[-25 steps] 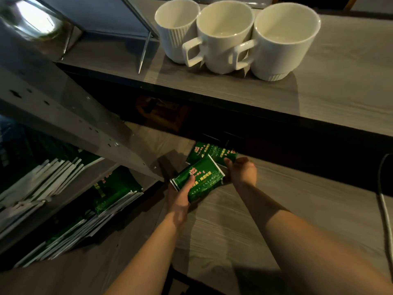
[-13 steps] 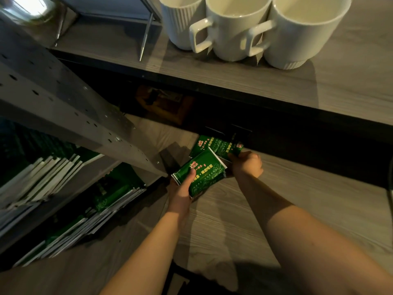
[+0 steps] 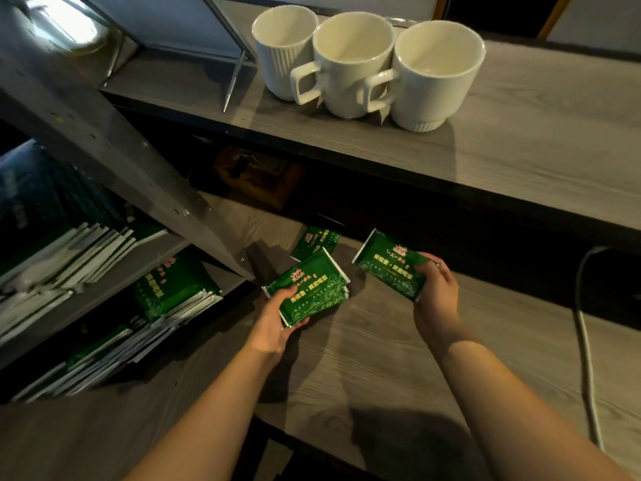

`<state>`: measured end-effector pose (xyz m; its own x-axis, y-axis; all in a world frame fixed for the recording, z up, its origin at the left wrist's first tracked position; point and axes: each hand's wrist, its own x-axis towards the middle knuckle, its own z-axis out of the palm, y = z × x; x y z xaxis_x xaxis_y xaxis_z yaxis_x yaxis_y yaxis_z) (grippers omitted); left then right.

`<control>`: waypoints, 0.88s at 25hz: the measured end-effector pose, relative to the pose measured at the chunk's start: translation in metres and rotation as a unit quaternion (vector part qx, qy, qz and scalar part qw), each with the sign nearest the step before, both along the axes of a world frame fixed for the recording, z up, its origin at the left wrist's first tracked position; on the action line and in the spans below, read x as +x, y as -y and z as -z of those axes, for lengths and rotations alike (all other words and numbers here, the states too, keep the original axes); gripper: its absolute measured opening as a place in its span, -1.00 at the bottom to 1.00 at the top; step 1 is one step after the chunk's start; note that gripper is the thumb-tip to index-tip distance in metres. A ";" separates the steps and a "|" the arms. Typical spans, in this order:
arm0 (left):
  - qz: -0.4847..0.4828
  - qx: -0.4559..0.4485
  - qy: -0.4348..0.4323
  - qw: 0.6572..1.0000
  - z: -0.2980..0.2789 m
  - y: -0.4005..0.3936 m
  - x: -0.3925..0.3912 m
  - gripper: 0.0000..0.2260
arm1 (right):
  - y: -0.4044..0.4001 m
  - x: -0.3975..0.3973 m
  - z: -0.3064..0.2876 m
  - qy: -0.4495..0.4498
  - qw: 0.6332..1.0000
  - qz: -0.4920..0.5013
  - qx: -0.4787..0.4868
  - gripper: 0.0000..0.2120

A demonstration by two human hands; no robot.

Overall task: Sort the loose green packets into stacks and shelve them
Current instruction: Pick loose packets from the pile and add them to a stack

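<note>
Grey wood-grain shelving fills the frame, and I am working on the lower shelf board (image 3: 381, 345) at centre. My left hand (image 3: 274, 328) curls round a small stack of green packets (image 3: 308, 289), thumb on top and fingers under its lower edge. My right hand (image 3: 435, 293) pinches a single packet (image 3: 390, 269) by its right end, lifted and tilted, near the stack but apart from it. One loose packet (image 3: 315, 241) lies further back, under the upper shelf. These look light, thin and glossy, so I judge they slide easily; gripping the short ends and squaring the edges should steady them. Overhead, the upper shelf (image 3: 503, 157) with three white mugs (image 3: 364, 64) limits lifting room. Shelved stacks (image 3: 166, 293) sit at lower left behind a slanted metal upright (image 3: 114, 151), leaving a narrow entry. A white cable (image 3: 586, 341) runs at right.
</note>
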<state>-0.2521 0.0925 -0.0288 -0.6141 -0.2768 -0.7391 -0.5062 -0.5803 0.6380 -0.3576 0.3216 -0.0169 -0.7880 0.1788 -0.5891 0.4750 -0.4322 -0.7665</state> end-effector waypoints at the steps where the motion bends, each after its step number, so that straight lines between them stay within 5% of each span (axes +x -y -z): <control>1: 0.007 0.002 -0.015 1.000 -0.002 -0.002 0.003 -0.87 | -0.009 0.002 -0.008 -0.014 0.998 -0.022 -0.062 -0.77; 4: 0.042 0.002 -0.031 0.999 -0.010 -0.014 0.011 -0.87 | -0.023 0.012 -0.029 -0.030 0.987 -0.118 -0.108 -0.71; 9: 0.090 0.010 -0.046 0.995 -0.032 -0.039 0.021 -0.71 | -0.008 0.027 -0.051 -0.061 0.970 -0.221 0.078 -0.84; 18: 0.073 -0.027 -0.073 0.994 -0.049 -0.065 0.034 -0.41 | 0.006 0.055 -0.058 -0.159 0.931 -0.274 0.180 -0.80; 22: 0.081 -0.035 -0.091 0.992 -0.054 -0.067 0.034 -0.46 | -0.001 0.054 -0.050 -0.086 0.919 -0.369 0.108 -0.36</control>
<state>-0.2186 0.1596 0.0247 -0.7761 -0.2099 -0.5947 -0.4625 -0.4517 0.7630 -0.3032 0.3226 0.0332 -0.8193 -0.3440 -0.4586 0.4420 0.1305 -0.8875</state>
